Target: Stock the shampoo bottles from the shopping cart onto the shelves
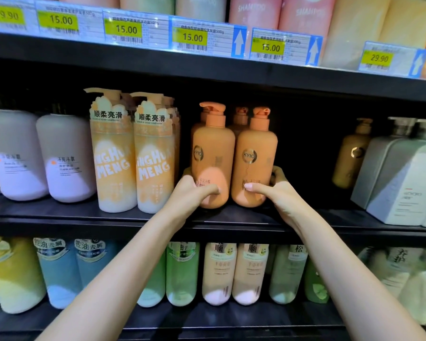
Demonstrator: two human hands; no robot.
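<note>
Two orange KYIO pump bottles stand upright side by side on the middle shelf (231,217). My left hand (191,190) grips the lower part of the left bottle (213,153), thumb across its front. My right hand (272,190) grips the lower part of the right bottle (253,156), thumb on its front and fingers round its right side. More orange pump tops show behind these two. The shopping cart is out of view.
Left of the pair stand two yellow-white conditioner bottles (135,158) and lilac bottles (67,158). A dark gap lies to the right, then a gold bottle (351,153) and grey-white bottles (401,178). Price tags (192,38) line the upper shelf edge. Bottles fill the lower shelf.
</note>
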